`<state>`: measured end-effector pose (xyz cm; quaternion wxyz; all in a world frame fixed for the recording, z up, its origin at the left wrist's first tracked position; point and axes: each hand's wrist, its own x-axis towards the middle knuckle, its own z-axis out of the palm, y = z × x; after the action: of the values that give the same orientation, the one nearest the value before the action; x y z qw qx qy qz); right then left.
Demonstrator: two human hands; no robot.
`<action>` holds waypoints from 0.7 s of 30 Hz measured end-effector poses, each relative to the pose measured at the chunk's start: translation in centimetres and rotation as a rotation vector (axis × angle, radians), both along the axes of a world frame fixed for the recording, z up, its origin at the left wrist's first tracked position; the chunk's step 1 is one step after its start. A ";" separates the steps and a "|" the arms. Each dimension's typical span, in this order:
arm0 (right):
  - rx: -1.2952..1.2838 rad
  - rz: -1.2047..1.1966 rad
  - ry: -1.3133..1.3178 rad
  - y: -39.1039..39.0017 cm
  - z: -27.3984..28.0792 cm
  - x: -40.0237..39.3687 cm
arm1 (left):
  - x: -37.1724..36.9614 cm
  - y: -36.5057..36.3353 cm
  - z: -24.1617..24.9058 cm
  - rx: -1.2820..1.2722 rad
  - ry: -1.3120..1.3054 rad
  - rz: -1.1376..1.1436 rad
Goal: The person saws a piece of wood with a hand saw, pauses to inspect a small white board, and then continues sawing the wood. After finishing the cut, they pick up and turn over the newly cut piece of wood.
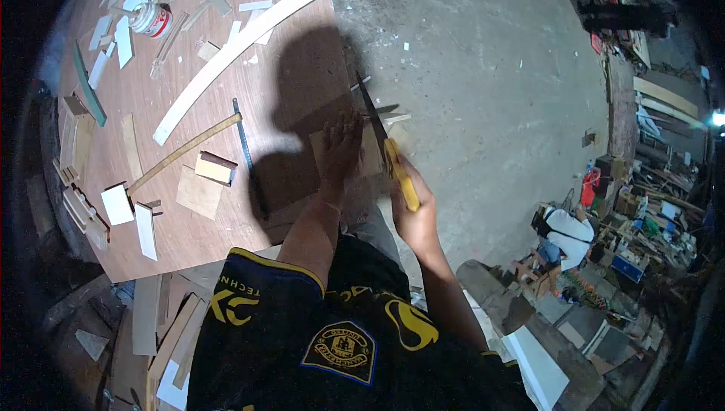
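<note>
My left hand [341, 143] lies flat with fingers stretched out on a thin wooden board [370, 156] at the right edge of the table [192, 241]. In my right hand [417, 211] is the yellow handle of a handsaw [400, 173], fingers closed round it. The saw's dark, narrow blade points away from me, alongside the board and just off the table edge. A dark shadow covers my left hand and much of the board. Left of that hand, a dark ruler-like strip [242, 135] lies beneath the end of a thin wooden strip [185, 150].
A long curved pale board [242, 60] crosses the table. Wood scraps and a white-and-red tub [153, 21] lie at the far left. Near the front sits a small wooden block [214, 169]. On the floor at right, a person in white [568, 236] is near piled scraps [653, 215].
</note>
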<state>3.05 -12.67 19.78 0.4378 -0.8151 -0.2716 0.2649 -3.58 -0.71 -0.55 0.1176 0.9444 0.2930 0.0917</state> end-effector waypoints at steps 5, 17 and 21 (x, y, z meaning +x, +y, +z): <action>-0.052 -0.097 0.129 -6.5 5.6 -4.2 | 0.1 -0.1 -1.4 0.025 -0.072 0.002; -0.098 -0.113 -0.208 -11.5 13.8 -4.3 | 0.1 -0.1 1.5 -0.091 -0.047 0.005; 0.017 -0.115 -0.127 -7.2 8.0 -1.1 | 0.0 -0.5 0.1 -0.026 -0.077 -0.001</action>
<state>1.94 -19.88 27.77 0.4408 -0.8409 -0.2539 0.1847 -3.61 -1.16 -0.43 0.1409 0.9387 0.2891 0.1241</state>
